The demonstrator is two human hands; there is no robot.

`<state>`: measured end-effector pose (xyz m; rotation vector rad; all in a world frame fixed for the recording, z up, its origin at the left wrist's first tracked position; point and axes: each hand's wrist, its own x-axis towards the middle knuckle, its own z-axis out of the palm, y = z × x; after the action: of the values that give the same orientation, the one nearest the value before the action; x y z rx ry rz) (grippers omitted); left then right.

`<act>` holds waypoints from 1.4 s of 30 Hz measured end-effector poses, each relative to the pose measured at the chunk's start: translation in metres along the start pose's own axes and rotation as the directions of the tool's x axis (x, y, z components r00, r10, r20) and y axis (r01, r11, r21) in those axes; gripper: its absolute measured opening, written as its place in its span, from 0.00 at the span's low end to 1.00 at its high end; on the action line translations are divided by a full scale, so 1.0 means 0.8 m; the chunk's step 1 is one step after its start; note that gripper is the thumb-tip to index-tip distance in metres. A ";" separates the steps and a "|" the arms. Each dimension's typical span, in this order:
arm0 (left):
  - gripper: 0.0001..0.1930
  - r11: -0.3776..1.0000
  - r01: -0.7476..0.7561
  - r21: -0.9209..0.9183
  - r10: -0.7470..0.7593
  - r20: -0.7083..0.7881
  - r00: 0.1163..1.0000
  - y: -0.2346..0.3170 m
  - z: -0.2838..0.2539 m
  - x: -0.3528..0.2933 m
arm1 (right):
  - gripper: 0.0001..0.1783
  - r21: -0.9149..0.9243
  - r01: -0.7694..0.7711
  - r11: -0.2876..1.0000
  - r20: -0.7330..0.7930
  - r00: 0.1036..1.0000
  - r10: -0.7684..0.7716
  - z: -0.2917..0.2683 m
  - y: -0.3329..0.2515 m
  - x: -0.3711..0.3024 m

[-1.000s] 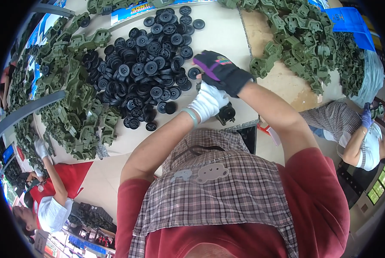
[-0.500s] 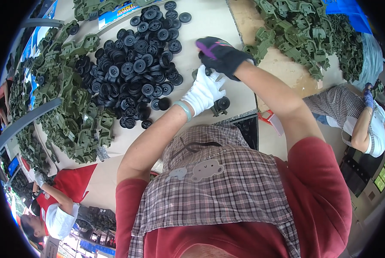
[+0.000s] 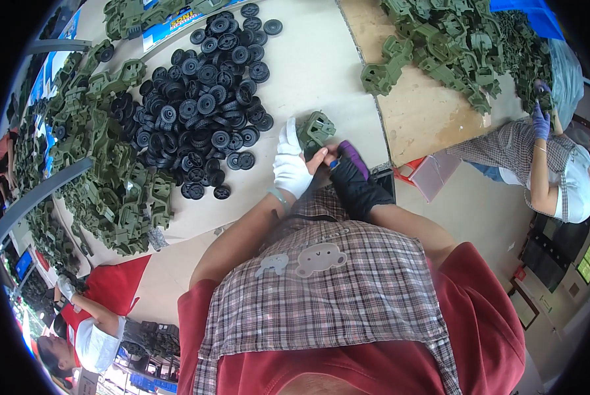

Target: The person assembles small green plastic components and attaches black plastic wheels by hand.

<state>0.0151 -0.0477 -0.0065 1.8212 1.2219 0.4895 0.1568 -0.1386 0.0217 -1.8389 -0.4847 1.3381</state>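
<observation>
A green plastic toy vehicle body [image 3: 316,128] is between my two hands, near the table's front edge. My left hand [image 3: 291,164], in a white glove, holds its left side, with the fingers stretched up along it. My right hand [image 3: 355,176], in a black and purple glove with bare fingertips, is closed at its lower end, where thumb and finger pinch. The underside of the body and anything small between those fingertips are hidden. Left of my hands lies a heap of black toy wheels [image 3: 206,105].
Green vehicle parts [image 3: 120,191] are piled on the left, and more green bodies [image 3: 440,46] at the far right. A loose green body [image 3: 386,69] lies nearer. Co-workers stand at left [image 3: 94,329] and right [image 3: 555,164]. A red stool [image 3: 430,174] stands beyond the table edge.
My right hand has come down and toward me from beyond my left hand. The green vehicle body is now held up between both hands. The co-worker on the right has reached toward the parts pile.
</observation>
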 end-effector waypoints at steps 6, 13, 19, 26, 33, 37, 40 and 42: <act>0.57 0.933 0.060 0.356 -0.151 0.232 0.961 -0.001 -0.003 0.014 | 0.24 -0.564 0.640 0.521 0.135 0.695 -0.707 -0.062 -0.078 0.036; 0.57 0.935 0.017 0.355 -0.128 0.292 0.948 -0.005 -0.001 0.015 | 0.27 -0.647 0.719 0.253 0.493 0.648 -0.580 -0.054 -0.104 0.051; 0.57 0.940 0.057 0.336 -0.177 0.338 0.924 0.003 -0.009 0.020 | 0.28 -0.659 0.709 0.251 0.458 0.643 -0.614 -0.053 -0.097 0.055; 0.59 0.951 0.078 0.298 -0.185 0.349 0.919 0.003 -0.012 0.025 | 0.27 -0.692 0.679 0.245 0.410 0.650 -0.640 -0.049 -0.092 0.060; 0.66 0.962 -0.066 0.267 -0.030 0.342 0.939 -0.014 -0.023 0.020 | 0.23 -0.675 0.695 0.250 0.347 0.598 -0.723 -0.035 -0.133 0.079; 0.54 0.987 0.008 0.161 -0.068 0.368 0.927 -0.056 -0.011 0.011 | 0.15 -0.501 0.858 -0.109 0.761 0.378 -0.527 0.025 -0.164 0.088; 0.54 0.962 -0.056 0.268 -0.034 0.321 0.946 -0.038 -0.005 0.010 | 0.16 -0.480 0.863 -0.155 0.809 0.368 -0.457 0.023 -0.157 0.101; 0.59 0.956 -0.089 0.278 -0.006 0.322 0.947 -0.039 -0.001 0.012 | 0.13 -0.667 0.745 0.015 0.622 0.568 -0.539 0.027 -0.138 0.111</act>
<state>0.0018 -0.0346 -0.0328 2.0799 1.0710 0.0280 0.1851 -0.0010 0.0498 -1.7206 -2.3037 0.4692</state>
